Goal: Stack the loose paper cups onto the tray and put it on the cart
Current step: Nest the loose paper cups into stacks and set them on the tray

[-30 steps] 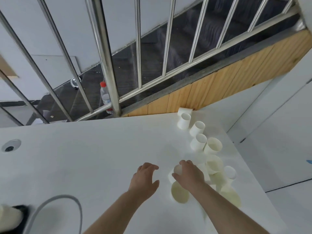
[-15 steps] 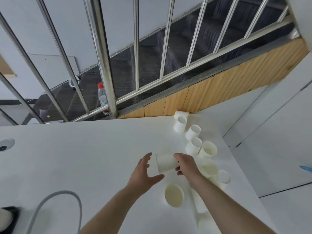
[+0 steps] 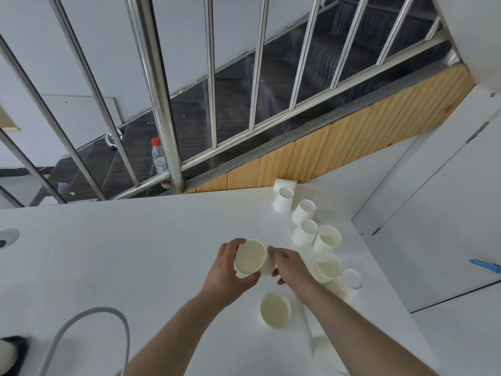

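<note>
Above the white counter, in the head view, both hands hold one paper cup, its open mouth tipped toward the camera. The left hand curls its fingers and thumb round the cup's rim and wall; the right hand grips the cup's far side with curled fingers. Just below it an upright cup stands on the counter. More loose cups stand in a line toward the counter's right edge, up to the wooden panel. A grey hose arcs at lower left. Behind the metal railing stands a red-capped bottle.
</note>
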